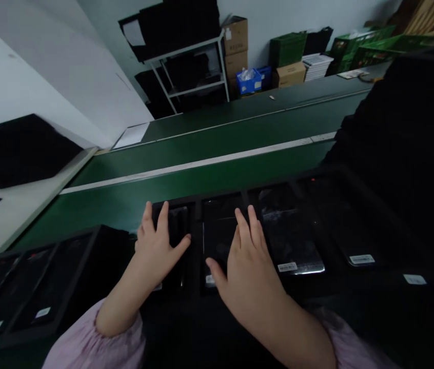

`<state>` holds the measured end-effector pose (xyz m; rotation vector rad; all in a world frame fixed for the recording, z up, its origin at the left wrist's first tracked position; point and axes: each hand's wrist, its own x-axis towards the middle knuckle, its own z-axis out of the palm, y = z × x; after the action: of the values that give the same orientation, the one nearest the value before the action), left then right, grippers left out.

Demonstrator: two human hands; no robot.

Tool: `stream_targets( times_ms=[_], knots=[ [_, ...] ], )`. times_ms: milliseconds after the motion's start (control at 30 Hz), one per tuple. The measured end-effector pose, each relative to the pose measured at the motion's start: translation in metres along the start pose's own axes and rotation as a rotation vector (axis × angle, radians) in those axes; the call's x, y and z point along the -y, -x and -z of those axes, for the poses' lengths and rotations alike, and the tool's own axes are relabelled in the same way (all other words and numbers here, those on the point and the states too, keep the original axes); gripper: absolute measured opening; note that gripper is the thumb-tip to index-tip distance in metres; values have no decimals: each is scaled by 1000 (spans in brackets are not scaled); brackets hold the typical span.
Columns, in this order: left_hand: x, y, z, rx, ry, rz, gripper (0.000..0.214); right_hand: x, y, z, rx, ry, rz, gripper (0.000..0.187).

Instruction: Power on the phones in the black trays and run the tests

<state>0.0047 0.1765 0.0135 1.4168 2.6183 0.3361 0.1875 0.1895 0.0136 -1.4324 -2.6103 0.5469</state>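
My left hand (158, 245) lies flat, fingers spread, on a dark phone-like device (178, 225) in the leftmost slot of a black tray (309, 177). My right hand (248, 266) rests palm down, fingers apart, on the device (219, 230) in the slot beside it. Neither hand grips anything. Further right in the same tray lie a bagged device (290, 241) with a white label and another labelled one (350, 241).
A second black tray (28, 287) with labelled devices sits at the lower left. Beyond the trays runs a green conveyor belt (209, 148) with a white stripe. A tall dark stack (413, 133) stands at right. Shelving (190, 72), cardboard boxes and green crates line the far wall.
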Motion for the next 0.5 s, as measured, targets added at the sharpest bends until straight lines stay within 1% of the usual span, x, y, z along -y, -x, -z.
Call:
stream_targets(
  times_ms=[67, 133, 200, 233, 300, 367, 400, 433, 500],
  knots=[
    [-3, -4, -2, 13, 3, 9, 93, -1, 0, -1, -38, -78, 6, 75],
    [-2, -7, -5, 3, 15, -8, 94, -7, 2, 0, -65, -131, 29, 70],
    [1, -9, -8, -42, 44, -54, 96, -21, 9, 5, -90, -146, 53, 66],
    [3, -9, -10, -65, 58, -82, 96, -30, 14, 8, -123, -132, 61, 64],
    [10, -10, -13, -91, 77, -129, 93, -52, 26, 16, -263, -46, 44, 62],
    [18, -11, -15, -113, 98, -156, 88, -77, 36, 21, -449, 90, -41, 67],
    [22, -12, -17, -118, 111, -157, 86, -88, 40, 22, -516, 159, -91, 72],
    [26, -14, -18, -118, 121, -150, 86, -97, 42, 23, -553, 215, -127, 75],
    [32, -15, -19, -109, 117, -132, 88, -110, 42, 21, -540, 263, -129, 75]
  ],
)
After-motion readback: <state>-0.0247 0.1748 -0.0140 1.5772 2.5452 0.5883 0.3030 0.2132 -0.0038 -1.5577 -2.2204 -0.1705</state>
